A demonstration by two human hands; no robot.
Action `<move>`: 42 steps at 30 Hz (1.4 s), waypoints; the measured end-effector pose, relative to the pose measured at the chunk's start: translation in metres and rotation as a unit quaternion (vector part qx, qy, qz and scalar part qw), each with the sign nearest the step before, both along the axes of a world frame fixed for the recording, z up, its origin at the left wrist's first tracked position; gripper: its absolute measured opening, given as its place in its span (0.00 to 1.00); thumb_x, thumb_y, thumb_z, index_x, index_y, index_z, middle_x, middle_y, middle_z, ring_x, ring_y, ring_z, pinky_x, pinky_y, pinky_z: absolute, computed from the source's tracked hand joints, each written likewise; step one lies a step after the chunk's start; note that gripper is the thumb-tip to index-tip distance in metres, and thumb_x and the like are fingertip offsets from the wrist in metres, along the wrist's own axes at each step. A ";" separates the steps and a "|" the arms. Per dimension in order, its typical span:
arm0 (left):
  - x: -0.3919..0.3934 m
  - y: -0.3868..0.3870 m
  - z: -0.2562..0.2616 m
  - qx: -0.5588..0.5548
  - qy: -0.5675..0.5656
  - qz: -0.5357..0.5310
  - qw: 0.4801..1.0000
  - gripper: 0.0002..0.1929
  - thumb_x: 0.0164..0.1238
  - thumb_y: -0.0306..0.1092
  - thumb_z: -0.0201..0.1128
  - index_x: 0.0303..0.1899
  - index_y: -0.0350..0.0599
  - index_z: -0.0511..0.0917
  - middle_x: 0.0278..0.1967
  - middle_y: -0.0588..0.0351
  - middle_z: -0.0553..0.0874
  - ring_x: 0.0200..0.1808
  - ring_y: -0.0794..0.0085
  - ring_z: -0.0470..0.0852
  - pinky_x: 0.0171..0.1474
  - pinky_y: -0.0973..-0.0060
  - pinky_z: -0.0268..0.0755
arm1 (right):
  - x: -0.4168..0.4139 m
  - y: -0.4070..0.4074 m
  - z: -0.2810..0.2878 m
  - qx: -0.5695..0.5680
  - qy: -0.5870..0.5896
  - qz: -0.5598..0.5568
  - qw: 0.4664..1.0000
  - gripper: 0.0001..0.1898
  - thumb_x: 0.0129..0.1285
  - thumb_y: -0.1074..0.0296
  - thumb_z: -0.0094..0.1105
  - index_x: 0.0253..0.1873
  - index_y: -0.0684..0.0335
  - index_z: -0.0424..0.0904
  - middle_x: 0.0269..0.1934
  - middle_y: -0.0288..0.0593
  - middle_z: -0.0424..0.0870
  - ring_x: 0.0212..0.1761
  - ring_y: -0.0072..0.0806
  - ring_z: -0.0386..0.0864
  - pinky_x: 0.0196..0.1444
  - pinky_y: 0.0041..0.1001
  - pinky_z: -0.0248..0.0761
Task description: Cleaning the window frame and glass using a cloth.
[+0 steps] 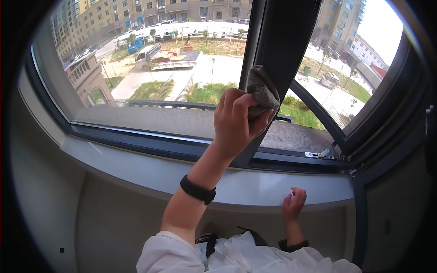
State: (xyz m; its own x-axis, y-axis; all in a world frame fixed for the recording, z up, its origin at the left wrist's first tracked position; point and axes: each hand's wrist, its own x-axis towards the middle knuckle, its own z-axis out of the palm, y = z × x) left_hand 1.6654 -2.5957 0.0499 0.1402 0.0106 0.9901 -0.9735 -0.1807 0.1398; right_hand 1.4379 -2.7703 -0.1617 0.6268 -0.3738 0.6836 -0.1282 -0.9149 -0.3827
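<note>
My left hand is raised in front of the window and grips a bunched grey cloth. The cloth lies against the dark upright window post, about halfway up its visible length. A black band circles my left wrist. Lower down to the right, my right hand is over the front edge of the pale windowsill. Its fingers are loosely bent, the thumb stands apart, and nothing is in it. Whether it touches the sill I cannot tell.
Left of the post is a large glass pane. On the right, a window sash stands swung outward, with a metal stay at its lower corner. A ledge runs outside; a truck and buildings lie beyond.
</note>
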 end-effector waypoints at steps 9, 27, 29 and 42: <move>0.011 0.018 -0.111 0.089 0.095 -0.027 0.991 0.18 0.50 0.26 0.62 0.42 0.41 0.64 0.31 0.49 0.71 0.32 0.55 0.73 0.31 0.62 0.68 | 0.003 -0.001 0.001 -0.050 0.002 0.005 0.999 0.10 0.54 0.79 0.45 0.41 0.64 0.71 0.34 0.47 0.71 0.38 0.43 0.70 0.41 0.36 0.61; -0.019 0.044 -0.131 0.519 0.362 0.144 0.761 0.14 0.55 0.37 0.56 0.40 0.39 0.73 0.32 0.47 0.78 0.37 0.57 0.79 0.38 0.65 0.75 | 0.001 -0.006 -0.005 -0.054 0.038 -0.006 0.998 0.12 0.47 0.77 0.48 0.39 0.62 0.72 0.34 0.46 0.72 0.38 0.42 0.71 0.40 0.36 0.62; -0.018 0.041 -0.131 0.517 0.391 0.142 0.748 0.14 0.56 0.37 0.56 0.40 0.40 0.73 0.33 0.46 0.78 0.38 0.56 0.80 0.38 0.64 0.75 | 0.001 -0.006 -0.004 -0.055 0.037 0.001 0.998 0.12 0.47 0.77 0.48 0.39 0.62 0.72 0.35 0.46 0.71 0.39 0.42 0.71 0.41 0.37 0.62; 0.049 0.161 -0.137 0.467 0.465 0.386 0.646 0.16 0.58 0.41 0.52 0.39 0.36 0.74 0.25 0.50 0.84 0.26 0.60 0.84 0.29 0.66 0.76 | -0.002 -0.009 -0.004 -0.084 0.025 -0.019 0.996 0.13 0.45 0.76 0.46 0.40 0.61 0.73 0.36 0.46 0.70 0.39 0.43 0.70 0.42 0.38 0.62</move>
State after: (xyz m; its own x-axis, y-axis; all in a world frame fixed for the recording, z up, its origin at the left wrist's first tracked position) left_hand 1.7149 -2.4343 -0.0874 0.9884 -0.1074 0.1074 -0.1161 -0.9901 0.0785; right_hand 1.4357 -2.7789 -0.1661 0.6499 -0.2804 0.7064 -0.1791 -0.9598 -0.2161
